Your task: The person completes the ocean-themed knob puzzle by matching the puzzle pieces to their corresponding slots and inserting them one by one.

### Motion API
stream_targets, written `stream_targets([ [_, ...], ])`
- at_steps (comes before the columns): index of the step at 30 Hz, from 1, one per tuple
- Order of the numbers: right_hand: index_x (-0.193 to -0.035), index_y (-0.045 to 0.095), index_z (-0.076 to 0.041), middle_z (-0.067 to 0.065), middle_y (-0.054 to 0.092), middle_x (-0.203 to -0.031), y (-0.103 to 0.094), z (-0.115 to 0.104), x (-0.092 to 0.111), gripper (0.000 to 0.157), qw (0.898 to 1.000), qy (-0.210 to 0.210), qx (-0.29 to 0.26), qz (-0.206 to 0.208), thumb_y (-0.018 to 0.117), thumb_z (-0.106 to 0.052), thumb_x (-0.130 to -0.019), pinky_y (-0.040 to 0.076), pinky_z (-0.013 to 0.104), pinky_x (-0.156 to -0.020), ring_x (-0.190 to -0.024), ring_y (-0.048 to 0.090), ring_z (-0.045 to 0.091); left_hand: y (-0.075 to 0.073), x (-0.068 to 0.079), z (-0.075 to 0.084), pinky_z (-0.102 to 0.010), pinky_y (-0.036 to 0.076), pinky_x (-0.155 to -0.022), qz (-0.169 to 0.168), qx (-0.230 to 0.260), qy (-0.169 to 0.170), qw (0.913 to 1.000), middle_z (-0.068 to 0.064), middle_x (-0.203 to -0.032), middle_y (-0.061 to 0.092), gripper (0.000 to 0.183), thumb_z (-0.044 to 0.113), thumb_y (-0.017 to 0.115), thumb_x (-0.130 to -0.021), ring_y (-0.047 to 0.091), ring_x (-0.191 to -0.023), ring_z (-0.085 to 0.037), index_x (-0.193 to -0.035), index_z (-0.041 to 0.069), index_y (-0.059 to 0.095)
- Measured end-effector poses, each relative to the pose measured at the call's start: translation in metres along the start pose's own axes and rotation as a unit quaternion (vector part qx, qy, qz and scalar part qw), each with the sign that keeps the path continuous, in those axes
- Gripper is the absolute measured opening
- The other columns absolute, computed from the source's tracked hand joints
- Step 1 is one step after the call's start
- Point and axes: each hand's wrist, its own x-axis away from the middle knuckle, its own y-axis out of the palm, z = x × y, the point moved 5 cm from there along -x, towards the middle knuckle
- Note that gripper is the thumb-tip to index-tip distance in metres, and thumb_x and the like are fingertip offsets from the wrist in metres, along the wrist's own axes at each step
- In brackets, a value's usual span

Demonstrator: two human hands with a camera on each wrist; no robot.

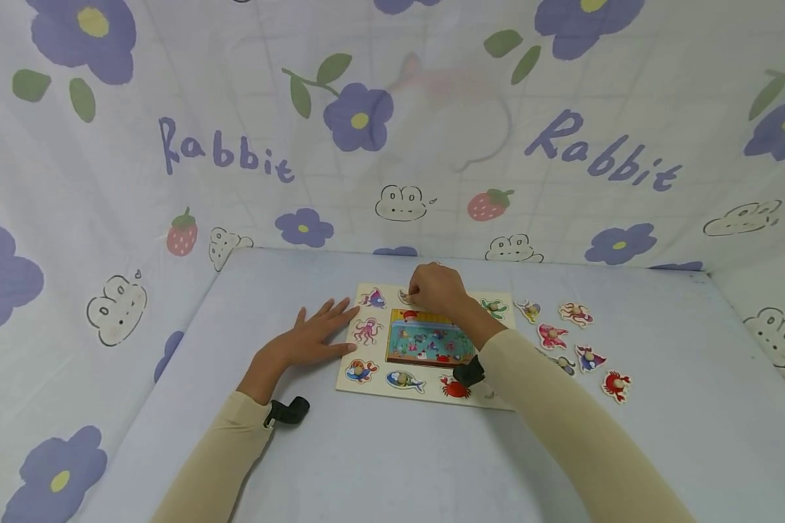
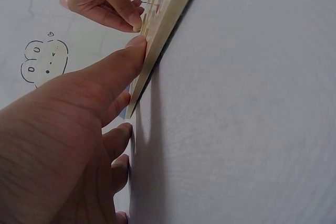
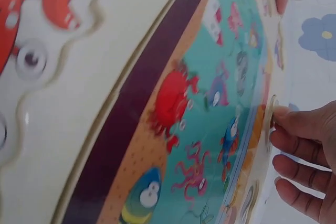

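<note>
A wooden knob puzzle board (image 1: 369,351) with sea animals around a central picture lies flat on the table. Along its left edge rests my left hand (image 1: 314,338), fingers spread, with the thumb against the edge in the left wrist view. At the board's far side, my right hand (image 1: 438,287) pinches a small puzzle piece (image 1: 403,296), mostly hidden by the fingers. In the right wrist view, thumb and forefinger meet low over the board's far margin. A blue fish piece (image 1: 402,380) and a hermit crab piece (image 1: 361,370) with knobs sit in the near row.
Several loose knobbed pieces lie right of the board, among them an octopus (image 1: 576,314), a starfish (image 1: 552,335), a purple fish (image 1: 590,358) and a red crab (image 1: 618,386). A printed curtain (image 1: 235,196) hangs behind and beside the table (image 1: 392,457).
</note>
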Motion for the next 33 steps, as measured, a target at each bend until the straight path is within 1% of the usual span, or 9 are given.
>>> stream_targets([
  [5, -0.093, 0.084, -0.016, -0.001, 0.076, -0.093, -0.001, 0.001, 0.001, 0.013, 1.000, 0.005, -0.009, -0.007, 0.075, -0.025, -0.094, 0.058, 0.036, -0.073, -0.085, 0.065, 0.018, -0.002, 0.000, 0.003, -0.070, -0.006, -0.116, 0.000, -0.003, 0.002, 1.0000, -0.007, -0.170, 0.011, 0.079, 0.052, 0.058, -0.100, 0.003, -0.156, -0.035, -0.164, 0.023, 0.022],
  [13, -0.096, 0.081, -0.016, 0.000, 0.074, -0.095, 0.000, 0.004, 0.005, 0.011, 1.000, 0.002, -0.023, -0.002, 0.077, -0.025, -0.093, 0.057, 0.036, -0.074, -0.085, 0.064, 0.018, -0.001, -0.001, 0.005, -0.070, -0.006, -0.116, -0.004, -0.002, 0.001, 1.0000, -0.007, -0.170, 0.010, 0.079, 0.052, 0.058, -0.100, 0.002, -0.156, -0.035, -0.164, 0.023, 0.021],
  [15, -0.100, 0.080, -0.015, 0.000, 0.074, -0.096, 0.000, 0.004, 0.006, 0.013, 1.000, 0.000, -0.024, -0.003, 0.076, -0.026, -0.093, 0.057, 0.037, -0.075, -0.086, 0.064, 0.018, -0.001, -0.001, 0.005, -0.070, -0.006, -0.116, -0.004, -0.001, 0.000, 1.0000, -0.007, -0.170, 0.011, 0.079, 0.052, 0.058, -0.100, 0.002, -0.156, -0.035, -0.164, 0.022, 0.021],
  [20, -0.116, 0.076, -0.014, 0.001, 0.073, -0.097, -0.006, 0.003, 0.014, 0.028, 1.000, -0.004, -0.017, 0.007, 0.075, -0.032, -0.094, 0.055, 0.035, -0.074, -0.084, 0.062, 0.018, 0.000, 0.000, 0.004, -0.070, -0.007, -0.116, -0.004, 0.004, -0.002, 1.0000, -0.007, -0.171, 0.010, 0.079, 0.051, 0.058, -0.100, 0.002, -0.156, -0.036, -0.164, 0.022, 0.021],
  [22, -0.118, 0.076, -0.014, 0.001, 0.072, -0.094, -0.012, 0.003, 0.022, 0.031, 1.000, -0.005, -0.016, 0.018, 0.076, -0.032, -0.093, 0.055, 0.034, -0.072, -0.081, 0.062, 0.017, 0.000, 0.001, 0.005, -0.070, -0.007, -0.116, -0.003, 0.006, -0.002, 1.0000, -0.007, -0.171, 0.009, 0.079, 0.051, 0.059, -0.100, 0.001, -0.156, -0.036, -0.164, 0.022, 0.022],
  [25, -0.117, 0.076, -0.013, 0.001, 0.072, -0.090, -0.023, 0.004, 0.039, 0.030, 0.999, -0.010, -0.031, 0.031, 0.077, -0.030, -0.093, 0.054, 0.033, -0.068, -0.078, 0.062, 0.018, 0.000, 0.002, 0.006, -0.071, -0.006, -0.116, -0.001, 0.006, 0.000, 1.0000, -0.008, -0.170, 0.010, 0.079, 0.051, 0.059, -0.100, 0.002, -0.156, -0.037, -0.164, 0.021, 0.022],
  [29, -0.114, 0.077, -0.012, 0.000, 0.073, -0.090, -0.034, 0.010, 0.065, 0.027, 0.998, -0.018, -0.048, 0.046, 0.076, -0.029, -0.093, 0.053, 0.033, -0.067, -0.077, 0.062, 0.017, 0.000, 0.004, 0.007, -0.071, -0.007, -0.115, -0.004, 0.008, 0.001, 1.0000, -0.009, -0.170, 0.010, 0.078, 0.049, 0.059, -0.100, 0.002, -0.156, -0.038, -0.164, 0.021, 0.022],
  [33, -0.115, 0.077, -0.012, -0.001, 0.072, -0.089, -0.046, 0.017, 0.092, 0.027, 0.996, -0.011, -0.070, 0.052, 0.075, -0.029, -0.094, 0.051, 0.033, -0.067, -0.077, 0.060, 0.017, 0.000, 0.003, 0.006, -0.071, -0.007, -0.115, -0.001, 0.009, 0.004, 1.0000, -0.010, -0.170, 0.010, 0.078, 0.049, 0.059, -0.101, 0.002, -0.156, -0.038, -0.164, 0.021, 0.022],
])
